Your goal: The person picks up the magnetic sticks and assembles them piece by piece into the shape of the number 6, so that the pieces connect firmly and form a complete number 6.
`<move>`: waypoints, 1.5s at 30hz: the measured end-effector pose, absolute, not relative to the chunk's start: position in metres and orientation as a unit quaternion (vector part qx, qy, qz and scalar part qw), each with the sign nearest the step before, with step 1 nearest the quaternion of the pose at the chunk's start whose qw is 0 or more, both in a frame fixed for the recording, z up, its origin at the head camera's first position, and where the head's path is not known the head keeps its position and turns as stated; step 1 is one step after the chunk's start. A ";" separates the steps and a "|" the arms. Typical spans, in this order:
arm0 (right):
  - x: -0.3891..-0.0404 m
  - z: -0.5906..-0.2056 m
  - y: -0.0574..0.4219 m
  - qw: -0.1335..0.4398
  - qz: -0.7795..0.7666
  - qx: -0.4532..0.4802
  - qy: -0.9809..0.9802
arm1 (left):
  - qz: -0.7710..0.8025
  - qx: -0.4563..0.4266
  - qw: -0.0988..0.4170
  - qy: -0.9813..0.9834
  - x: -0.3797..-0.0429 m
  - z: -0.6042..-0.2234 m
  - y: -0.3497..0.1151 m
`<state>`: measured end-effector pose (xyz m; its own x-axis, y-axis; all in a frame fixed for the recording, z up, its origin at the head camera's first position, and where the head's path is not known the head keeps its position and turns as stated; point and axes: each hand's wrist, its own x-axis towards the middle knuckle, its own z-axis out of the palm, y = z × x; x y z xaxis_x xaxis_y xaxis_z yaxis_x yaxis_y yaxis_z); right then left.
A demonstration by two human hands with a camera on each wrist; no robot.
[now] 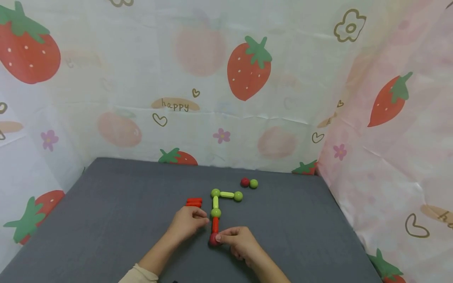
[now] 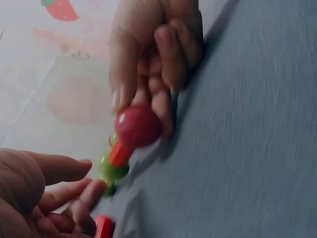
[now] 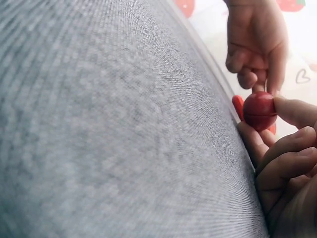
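One red ball (image 1: 212,240) pinched in fingers of right hand (image 1: 243,244), at near end of chain (image 1: 216,202) on worktop (image 1: 301,228): one red rod (image 1: 215,224), three green balls (image 1: 216,213), two green rods (image 1: 227,194). Fingers of left hand (image 1: 188,221) relaxed, parted. Apart: one loose red ball (image 1: 245,182), one loose green ball (image 1: 253,184), two loose red rods (image 1: 194,200).

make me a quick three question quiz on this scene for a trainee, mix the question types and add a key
1. Which of the two hands pinches the red ball at the near end of the joined shape?
2. True or false: in the head view, the loose red sticks lie to the left of the joined shape.
3. Count: how many green balls are part of the joined shape?

Key:
1. The right hand.
2. True.
3. Three.
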<state>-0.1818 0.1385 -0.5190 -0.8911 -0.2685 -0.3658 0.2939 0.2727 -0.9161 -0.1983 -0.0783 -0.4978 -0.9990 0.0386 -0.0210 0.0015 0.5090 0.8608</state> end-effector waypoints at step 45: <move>-0.184 -0.518 0.138 0.238 -0.585 0.028 0.775 | 0.377 0.041 0.005 0.925 -0.240 -0.516 -0.141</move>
<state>-0.1837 0.1384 -0.5176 -0.8852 -0.2356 -0.4011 0.3214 0.3135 -0.8935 -0.2397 -0.1406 -0.5161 -0.9966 0.0798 0.0221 0.0726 0.7131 0.6973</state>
